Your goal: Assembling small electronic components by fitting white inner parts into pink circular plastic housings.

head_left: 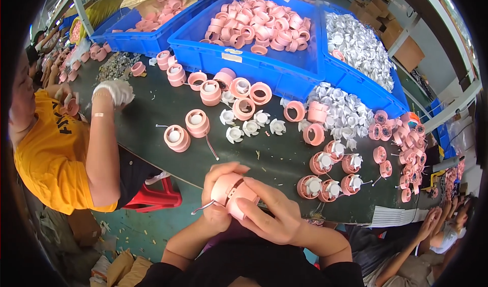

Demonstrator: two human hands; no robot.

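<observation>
Between my two hands is a pink plastic fan housing (230, 191), held just off the near edge of the dark green table. A dark slot and a seam cross its side, and a short wire hangs out on its left. My left hand (217, 219) wraps round the housing's left side. The fingers of my right hand (278, 217) press on its right side, closed round it. Just beyond stand two pink housings with white round centres (196, 123), with wires trailing from them. White fan impellers (250, 128) and open pink rings (244, 109) lie farther back.
Along the back stand blue crates, one with pink rings (259, 20), another with white impellers (358, 43). Pink housings fitted with impellers (330, 189) sit at right. A co-worker in a yellow shirt (61, 155) works at left, above a red stool (157, 195).
</observation>
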